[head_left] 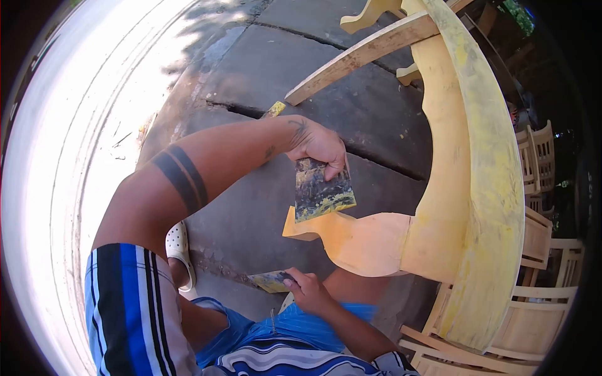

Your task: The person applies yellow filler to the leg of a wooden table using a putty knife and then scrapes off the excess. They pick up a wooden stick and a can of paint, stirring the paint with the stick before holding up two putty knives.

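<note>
The left hand (321, 149) is closed around a broad scraper (318, 194), its thumb flat on the dark, yellow-smeared face and the lower edge over the tip of a carved wooden leg (370, 244); whether they touch, I cannot tell. Nearer, the right hand (307, 293) pinches a smaller scraper (266, 280) between thumb and fingers, above blue shorts (295, 327). The leg, at the centre, joins on its right a long, curved frame (492, 194) with yellow smears. A bare wooden bar (367, 55) reaches left from the frame's far part, over grey paving (244, 72). Left of the right hand is a pale clog (178, 246); at the right stands slatted furniture (538, 158).
</note>
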Motion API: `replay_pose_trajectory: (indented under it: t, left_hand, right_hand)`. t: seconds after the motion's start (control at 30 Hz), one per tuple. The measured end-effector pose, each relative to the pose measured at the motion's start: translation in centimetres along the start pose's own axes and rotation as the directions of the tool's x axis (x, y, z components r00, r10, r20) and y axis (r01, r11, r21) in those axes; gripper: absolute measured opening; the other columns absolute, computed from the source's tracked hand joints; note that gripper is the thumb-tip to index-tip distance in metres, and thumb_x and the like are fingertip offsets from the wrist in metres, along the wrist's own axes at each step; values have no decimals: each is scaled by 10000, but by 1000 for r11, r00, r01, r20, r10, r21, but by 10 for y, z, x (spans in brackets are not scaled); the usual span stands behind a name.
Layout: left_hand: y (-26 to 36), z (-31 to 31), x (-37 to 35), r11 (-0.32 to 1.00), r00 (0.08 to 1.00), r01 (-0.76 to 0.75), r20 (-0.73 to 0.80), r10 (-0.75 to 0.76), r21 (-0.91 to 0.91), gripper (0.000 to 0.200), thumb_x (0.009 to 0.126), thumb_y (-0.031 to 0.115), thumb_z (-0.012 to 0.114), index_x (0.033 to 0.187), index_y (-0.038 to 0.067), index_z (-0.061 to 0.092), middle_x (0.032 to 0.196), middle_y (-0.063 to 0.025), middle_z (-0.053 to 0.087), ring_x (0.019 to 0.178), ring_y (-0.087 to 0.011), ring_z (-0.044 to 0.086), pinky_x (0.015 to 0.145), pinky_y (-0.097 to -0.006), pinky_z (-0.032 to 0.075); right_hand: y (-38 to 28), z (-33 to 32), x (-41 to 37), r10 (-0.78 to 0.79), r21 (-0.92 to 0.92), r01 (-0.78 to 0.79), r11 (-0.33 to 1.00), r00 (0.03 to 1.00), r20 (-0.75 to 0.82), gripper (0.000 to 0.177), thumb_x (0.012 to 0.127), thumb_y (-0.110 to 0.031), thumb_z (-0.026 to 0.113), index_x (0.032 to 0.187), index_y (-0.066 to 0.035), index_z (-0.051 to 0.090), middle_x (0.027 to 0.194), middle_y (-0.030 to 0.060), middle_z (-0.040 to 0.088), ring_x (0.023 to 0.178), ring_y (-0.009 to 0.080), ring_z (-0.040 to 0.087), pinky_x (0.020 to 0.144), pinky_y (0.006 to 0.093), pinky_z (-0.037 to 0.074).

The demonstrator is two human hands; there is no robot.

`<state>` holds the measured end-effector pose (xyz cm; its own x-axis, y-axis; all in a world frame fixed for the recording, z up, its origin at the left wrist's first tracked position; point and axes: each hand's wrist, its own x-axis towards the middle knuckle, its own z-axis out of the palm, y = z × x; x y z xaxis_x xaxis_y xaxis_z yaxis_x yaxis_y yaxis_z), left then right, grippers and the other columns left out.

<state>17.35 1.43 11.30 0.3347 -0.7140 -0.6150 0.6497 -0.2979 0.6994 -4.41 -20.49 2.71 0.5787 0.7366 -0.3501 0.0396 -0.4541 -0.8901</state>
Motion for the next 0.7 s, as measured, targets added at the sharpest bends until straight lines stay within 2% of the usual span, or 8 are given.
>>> replay_pose_trajectory:
  t: [0.03, 0.17, 0.27, 0.3, 0.37, 0.47, 0.6, 0.7]
  left_hand:
    - [-8, 3, 14, 998, 999, 32, 22, -33, 50, 423, 650, -47, 549, 1064, -47, 633, 916, -148, 674, 756, -206, 671, 691, -343, 578]
    - [7, -8, -21, 912, 894, -348, 216, 393, -217, 423, 631, -63, 588, 1053, -66, 616, 923, -148, 666, 775, -189, 674, 683, -310, 576]
    - [-7, -48, -45, 842, 840, -483, 143, 523, -239, 360, 702, -52, 553, 1057, -84, 603, 881, -127, 667, 749, -183, 676, 705, -315, 577]
    - [-18, -61, -52, 831, 847, -498, 63, 527, -248, 362, 720, -58, 553, 1080, -84, 591, 907, -127, 665, 772, -181, 676, 724, -315, 575]
    - [-44, -83, -51, 836, 887, -454, -72, 456, -308, 381, 760, -74, 549, 1141, -80, 558, 973, -129, 656, 838, -188, 671, 781, -324, 565]
    - [-74, -98, -63, 794, 897, -416, -56, 439, -443, 422, 789, -93, 543, 1210, -69, 518, 1054, -137, 644, 933, -206, 655, 849, -344, 543]
    - [-92, -95, -85, 679, 878, -376, -7, 479, -630, 436, 792, -111, 524, 1226, -57, 522, 1077, -131, 642, 988, -203, 640, 893, -347, 524]
    - [-81, -89, -81, 818, 910, -341, 57, 411, -464, 411, 800, -94, 512, 1208, -55, 537, 1065, -123, 642, 954, -180, 637, 863, -300, 511]
  right_hand:
    - [1, 6, 2, 18, 19, -17, 1000, 999, -33, 185, 931, -115, 506, 1083, -11, 515, 806, 279, 616, 781, 445, 620, 669, 449, 484]
    - [-19, 26, 23, 328, 122, -313, 942, 935, -137, 219, 955, -113, 491, 1140, 3, 510, 872, 210, 654, 810, 323, 656, 738, 359, 492]
    - [-15, 59, 18, 429, 643, -135, 754, 842, -326, 253, 983, -102, 451, 1200, 21, 493, 1024, 106, 642, 941, 170, 611, 839, 282, 458]
    - [-24, 57, 18, 444, 684, -123, 719, 839, -315, 279, 1001, -105, 423, 1241, 27, 476, 1154, 43, 581, 1064, 103, 531, 921, 261, 421]
    - [-57, 67, 29, 504, 780, 23, 625, 752, -425, 282, 1000, -112, 431, 1247, 18, 474, 1153, 53, 590, 1068, 111, 541, 925, 269, 428]
    - [-93, 78, 47, 529, 787, 265, 558, 617, -583, 299, 1000, -136, 445, 1263, 4, 473, 1177, 68, 593, 1088, 135, 557, 949, 296, 437]
    - [-126, 86, 70, 592, 720, 438, 538, 412, -693, 299, 993, -144, 461, 1257, -4, 480, 1179, 69, 600, 1075, 156, 581, 941, 317, 458]
    - [-149, 92, 81, 649, 699, 486, 524, 303, -698, 330, 981, -159, 483, 1275, -8, 473, 1186, 79, 600, 1091, 175, 588, 951, 332, 461]
